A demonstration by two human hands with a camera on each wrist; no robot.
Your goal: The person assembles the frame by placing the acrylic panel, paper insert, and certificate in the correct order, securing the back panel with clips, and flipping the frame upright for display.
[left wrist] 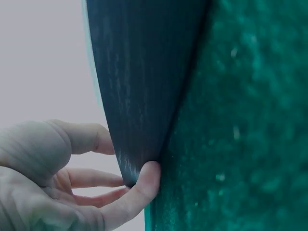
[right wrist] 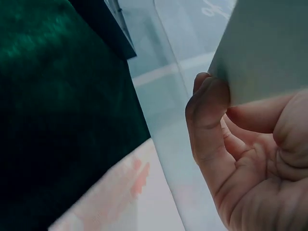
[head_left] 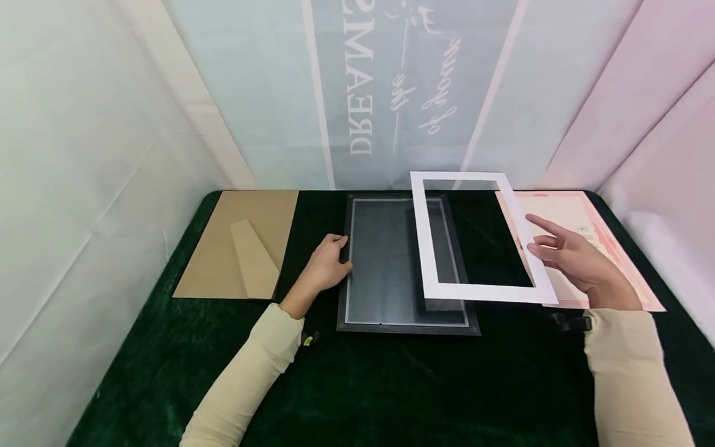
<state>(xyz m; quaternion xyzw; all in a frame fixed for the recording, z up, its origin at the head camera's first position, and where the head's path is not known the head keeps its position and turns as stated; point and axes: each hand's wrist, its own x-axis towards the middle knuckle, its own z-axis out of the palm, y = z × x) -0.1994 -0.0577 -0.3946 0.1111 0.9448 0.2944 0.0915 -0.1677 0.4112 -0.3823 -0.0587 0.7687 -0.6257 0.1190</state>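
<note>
A dark picture frame (head_left: 408, 329) lies face down on the table, its pale recessed panel (head_left: 385, 261) showing inside the rim. My left hand (head_left: 326, 266) holds the frame's left edge; in the left wrist view fingers and thumb reach round the dark side (left wrist: 139, 86). My right hand (head_left: 575, 254) pinches the right border of a white mat board (head_left: 480, 293) with a rectangular opening. The mat is raised and slightly tilted, overlapping the frame's right half in the head view. In the right wrist view, thumb and fingers grip the mat's surface (right wrist: 269, 53).
On the left lies a brown backing board (head_left: 206, 267) with a stand leg (head_left: 254, 261). A pink-bordered paper sheet (head_left: 625, 267) lies at the right, partly under my right hand. Dark green cloth (head_left: 413, 391) covers the table. A printed curtain (head_left: 268, 93) hangs behind.
</note>
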